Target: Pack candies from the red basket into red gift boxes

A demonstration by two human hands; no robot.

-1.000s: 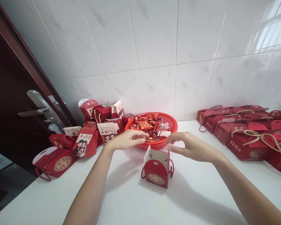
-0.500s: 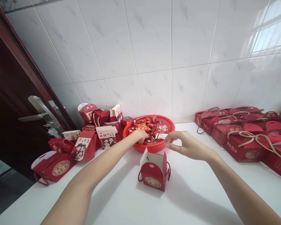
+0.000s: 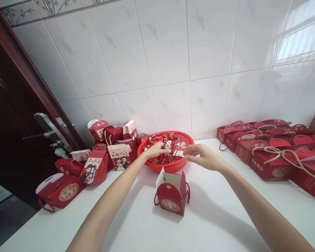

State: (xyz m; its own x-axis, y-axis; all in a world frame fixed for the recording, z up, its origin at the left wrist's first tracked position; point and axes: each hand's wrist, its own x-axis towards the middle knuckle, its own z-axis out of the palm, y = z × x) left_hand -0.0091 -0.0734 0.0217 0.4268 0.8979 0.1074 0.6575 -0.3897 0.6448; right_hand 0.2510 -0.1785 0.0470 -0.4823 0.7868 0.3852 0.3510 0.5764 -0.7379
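A red plastic basket (image 3: 168,168) full of wrapped candies stands against the wall. My left hand (image 3: 156,150) is over its left half, thumb and fingers closed on a red-wrapped candy (image 3: 168,145). At the basket's right rim, my right hand (image 3: 203,157) pinches the end of a white-and-red wrapped piece (image 3: 179,153); its fingertips are partly hidden. In front of the basket an open red gift box (image 3: 170,197) stands upright, flaps raised, with red cord handles at its sides. Only a little of its pale inside shows.
Several red and white gift boxes (image 3: 94,166) are clustered on the left of the white table (image 3: 147,224). Rows of red boxes with rope handles (image 3: 273,164) line the right side. A tiled wall (image 3: 170,70) rises behind, and a dark door with a metal handle (image 3: 52,129) is at the left.
My left hand has risen from among the candies, and a red-wrapped candy now shows at its fingertips. My right hand has shifted slightly left, onto the white-and-red piece. The camera view has tilted a little.
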